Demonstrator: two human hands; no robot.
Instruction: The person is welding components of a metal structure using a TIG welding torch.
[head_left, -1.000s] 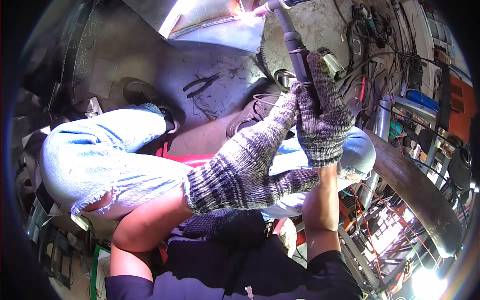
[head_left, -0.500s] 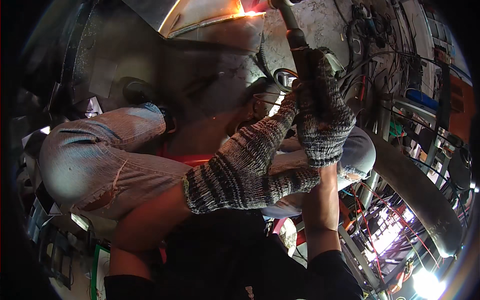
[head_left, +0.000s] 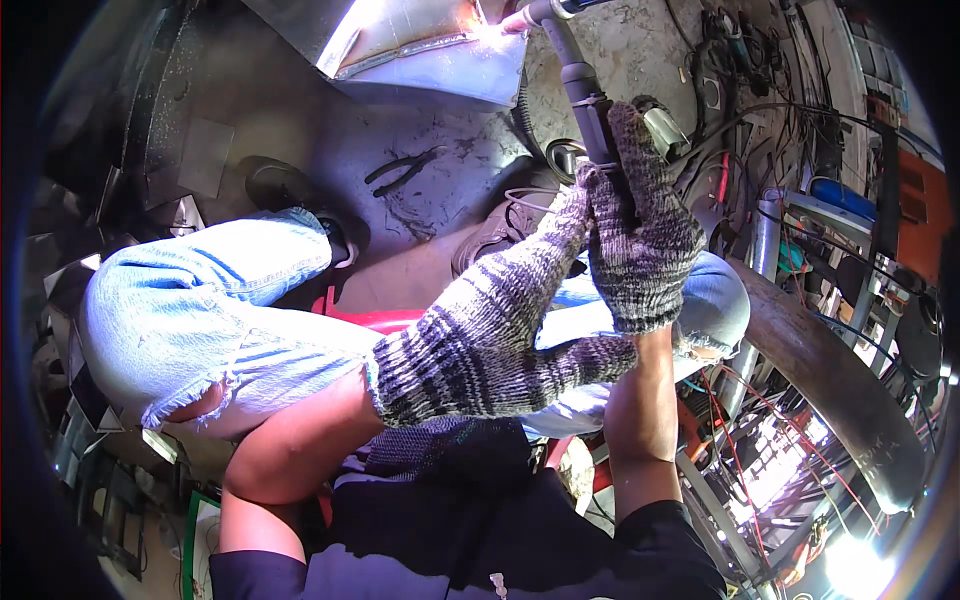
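My right hand [head_left: 645, 235], in a grey-and-black knitted glove, is closed around the dark handle of a welding torch [head_left: 580, 85]. Its nozzle points left at a bright arc on the edge of a bent sheet-metal piece [head_left: 440, 78], where a weld seam runs along the joint. My left hand [head_left: 490, 330], gloved alike, reaches across below with its fingers stretched toward the lower end of the torch handle, against the right hand. Its thumb stands apart, pointing at my right wrist. Whether the left fingertips press on the handle is partly hidden.
Pliers [head_left: 400, 172] lie on the floor between my shoes. A large curved metal tube [head_left: 835, 385] is beside my right knee. Cables [head_left: 700, 150] tangle at the upper right, near a blue object [head_left: 845, 198] and an orange panel [head_left: 922, 215]. Metal plates [head_left: 205, 155] stand at left.
The arc has flared much brighter, lighting my jeans, gloves, the floor and the pliers in bluish white. The torch has shifted slightly left and down; both hands stay nearly in place.
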